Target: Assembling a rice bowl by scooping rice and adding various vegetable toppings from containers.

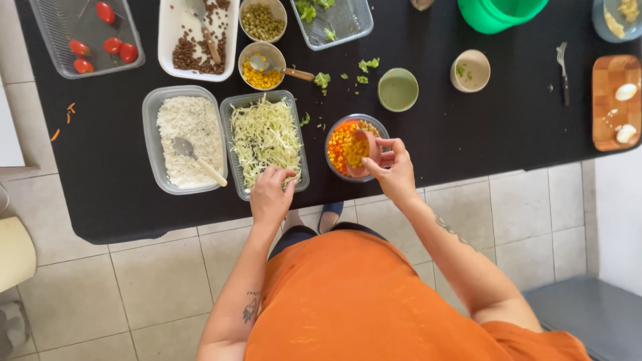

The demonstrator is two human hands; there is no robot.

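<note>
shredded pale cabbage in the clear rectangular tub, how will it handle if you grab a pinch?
Likely floppy and light: the shredded pale cabbage lies in thin loose tangled strands. Probably sheds bits when lifted; the left hand is at the near edge of its clear rectangular plastic tub, where strands hang loose. The tub itself looks thin, so it may slide if pushed.

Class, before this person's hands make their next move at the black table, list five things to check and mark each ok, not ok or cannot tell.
1. Right hand grips small pink cup: ok.
2. Cup tilted over glass bowl, corn inside: ok.
3. Left hand in shredded cabbage tray: ok.
4. Cabbage actually pinched: cannot tell.
5. Table free of spills: not ok, green bits scattered.
</note>
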